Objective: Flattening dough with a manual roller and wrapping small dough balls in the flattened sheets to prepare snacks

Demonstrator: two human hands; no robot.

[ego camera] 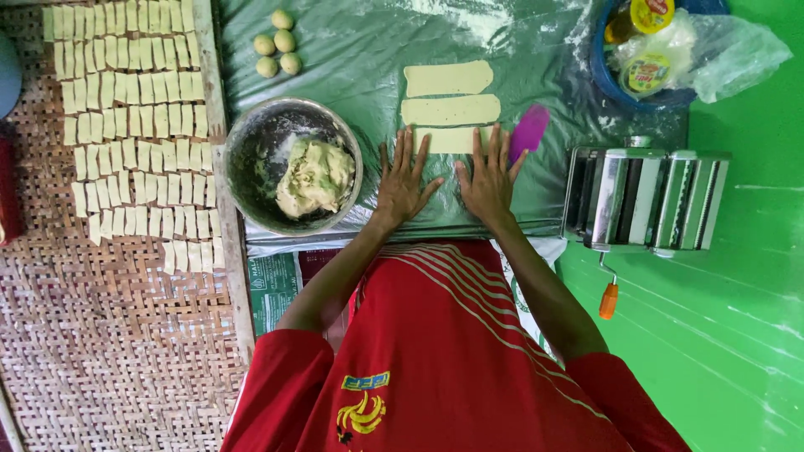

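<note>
"Pale yellow dough, wasn't it? Where did the nearest dough strip [448, 139] lie against the hands?"

"Right at the fingertips. The left hand [402, 182] and the right hand [488, 180] both lay flat and spread on the green plastic sheet [360, 50], palms down, gripping nothing. The strip sat between and just beyond the two sets of fingers; the right hand's fingers overlapped its end, while the left hand's tips came just to its near corner (whether they touched it I couldn't tell)."

"And the other pieces?"

"Two more dough strips [450, 94] lay side by side beyond the first, well clear of the hands. A purple scraper [529, 130] rested just beside the right fingers. The metal bowl [251, 142] with a lump of dough [316, 177] stood near the left hand, and four small dough balls [278, 42] lay beyond the bowl."

"Anything hard to make out?"

"The nearest strip's right end was hidden under the fingers. The blue basin [605, 79] at the top corner was cut off by the frame, its bottles half wrapped in clear plastic. The pasta roller [645, 199] stood to the right on the green floor, its orange-handled crank partly behind the arm. Rows of cut dough pieces [134, 125] lay on the woven tray [100, 351], which ran out of view on the left."
</note>
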